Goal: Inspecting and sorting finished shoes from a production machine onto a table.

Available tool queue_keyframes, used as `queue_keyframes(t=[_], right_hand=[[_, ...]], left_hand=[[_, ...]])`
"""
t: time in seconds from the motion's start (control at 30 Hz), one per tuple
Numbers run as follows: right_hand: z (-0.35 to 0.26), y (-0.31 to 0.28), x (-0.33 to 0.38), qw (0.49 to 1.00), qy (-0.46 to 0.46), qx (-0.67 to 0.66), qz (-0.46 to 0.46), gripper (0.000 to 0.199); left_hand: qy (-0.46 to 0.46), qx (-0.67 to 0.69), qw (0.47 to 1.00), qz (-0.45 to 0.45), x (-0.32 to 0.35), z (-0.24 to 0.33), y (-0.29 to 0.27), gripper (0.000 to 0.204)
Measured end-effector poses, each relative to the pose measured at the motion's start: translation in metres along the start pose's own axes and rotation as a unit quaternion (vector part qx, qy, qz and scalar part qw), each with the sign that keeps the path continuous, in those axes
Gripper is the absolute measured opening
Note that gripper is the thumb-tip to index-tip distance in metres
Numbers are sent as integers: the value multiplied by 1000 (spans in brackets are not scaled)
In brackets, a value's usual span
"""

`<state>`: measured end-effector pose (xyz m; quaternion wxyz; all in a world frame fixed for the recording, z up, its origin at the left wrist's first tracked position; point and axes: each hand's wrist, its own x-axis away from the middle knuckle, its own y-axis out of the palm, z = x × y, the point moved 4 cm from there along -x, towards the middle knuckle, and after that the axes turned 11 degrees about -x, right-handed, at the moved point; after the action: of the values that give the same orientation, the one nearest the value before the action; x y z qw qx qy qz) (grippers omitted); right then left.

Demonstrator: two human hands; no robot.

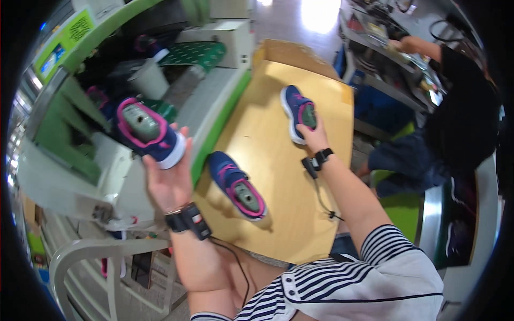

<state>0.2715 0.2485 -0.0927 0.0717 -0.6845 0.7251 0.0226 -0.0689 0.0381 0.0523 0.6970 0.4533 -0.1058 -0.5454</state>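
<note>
My left hand (170, 174) grips a navy sneaker (160, 148) by its white-soled heel, fingers wrapped round it. The sneaker has a pink collar lining and a grey-green insole, and it is held up in front of the machine opening on the left. On the wooden table, my right hand (315, 135) is closed on the heel end of a second navy sneaker (294, 101), its toe pointing away from me. A third sneaker (230, 174) of the same kind rests on the table between my hands, heel toward me.
The wooden table (278, 198) abuts a white and green machine (214, 134) with a green dotted belt (201, 56). More dark sneakers (150, 47) sit inside it. A person (460, 107) in black works at a cluttered bench on the right. A grey chair frame (85, 251) stands lower left.
</note>
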Motion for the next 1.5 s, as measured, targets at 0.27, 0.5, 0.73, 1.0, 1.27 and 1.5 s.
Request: queue_keyframes(t=[0.27,0.5,0.73,1.0,1.27,1.5], right_hand=[[-4,-8,72,994,-34,-96,-39,68],[-34,-20,65,936,119,-328,54,44],[-191,99,-39,916,-113,-355,-151,42],[-230,283,-128,937,-284,106,-172,64],[-120,208,14,766,-299,218,-527,68],[-41,-26,214,717,-41,424,-551,109]], left_hand=[[-24,-16,999,16,-3,-10,-3,69],[-68,106,992,-5,9,-15,4,70],[-237,-131,958,97,30,-35,-10,48],[-255,-174,947,91,20,-50,4,47],[-224,-207,948,97,30,-52,-20,42],[-229,-694,676,-95,55,-103,-6,56]])
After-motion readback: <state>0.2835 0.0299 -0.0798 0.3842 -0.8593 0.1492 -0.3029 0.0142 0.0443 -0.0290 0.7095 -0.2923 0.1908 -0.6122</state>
